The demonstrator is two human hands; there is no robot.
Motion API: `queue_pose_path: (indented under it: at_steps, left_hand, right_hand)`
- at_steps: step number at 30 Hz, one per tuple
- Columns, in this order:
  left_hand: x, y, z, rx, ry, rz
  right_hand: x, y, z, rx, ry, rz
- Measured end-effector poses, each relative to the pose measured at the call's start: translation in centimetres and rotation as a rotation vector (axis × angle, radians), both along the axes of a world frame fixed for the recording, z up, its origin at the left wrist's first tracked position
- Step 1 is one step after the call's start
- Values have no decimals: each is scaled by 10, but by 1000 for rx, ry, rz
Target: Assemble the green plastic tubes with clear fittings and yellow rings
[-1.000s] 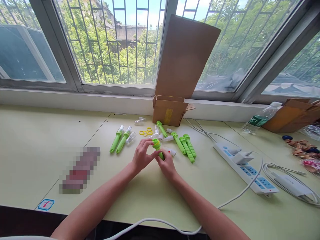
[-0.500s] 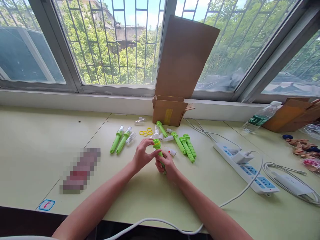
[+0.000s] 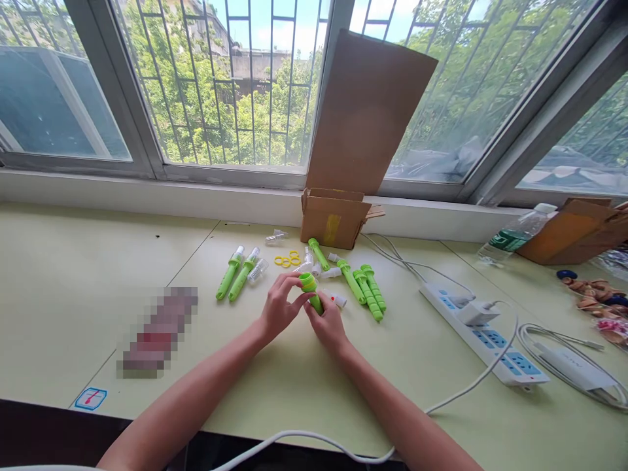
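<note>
A green plastic tube point(image 3: 311, 290) with a wide round cap end is held over the pale green table point(image 3: 73, 275). My left hand point(image 3: 279, 306) pinches the cap end with its fingertips. My right hand point(image 3: 328, 321) is wrapped round the tube's lower shaft. Two finished green tubes with clear tips point(image 3: 236, 273) lie to the left. Three more green tubes point(image 3: 366, 288) lie to the right. Yellow rings point(image 3: 287, 259) and small clear and white parts point(image 3: 321, 269) sit just behind my hands.
An open cardboard box point(image 3: 333, 219) stands at the windowsill with a tall flap. A white power strip point(image 3: 490, 337) with cables lies to the right. A water bottle point(image 3: 515, 234), another cardboard box point(image 3: 574, 229) and small trinkets point(image 3: 596, 294) are at far right. A white cable point(image 3: 304, 439) crosses the near edge.
My hands have stayed in place; the fingers shifted slightly on the green tube, turning its cap end. The view rose a little.
</note>
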State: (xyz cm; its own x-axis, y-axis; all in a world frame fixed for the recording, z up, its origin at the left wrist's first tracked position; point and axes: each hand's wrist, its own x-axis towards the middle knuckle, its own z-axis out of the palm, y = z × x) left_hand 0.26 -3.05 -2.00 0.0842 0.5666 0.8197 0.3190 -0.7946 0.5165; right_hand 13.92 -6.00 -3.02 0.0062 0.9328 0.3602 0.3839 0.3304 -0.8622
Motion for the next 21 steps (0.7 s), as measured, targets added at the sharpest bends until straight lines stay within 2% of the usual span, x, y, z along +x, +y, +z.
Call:
queue_pose_path:
  at_steps: [5,10,16,21]
  left_hand:
    - [2,-2,1,-6,16,17]
    - [3,0,0,-60,11,-7]
    - [6,1,-2,-116,-55,-117]
    - [7,-1,-2,-133,-113,-135]
  right_hand:
    - [0,1,-3,-29,77,46]
    - [0,1,-7,-197,255,128]
    - [2,-1,0,-376,438,251]
    - [1,-3,4,-373,407,312]
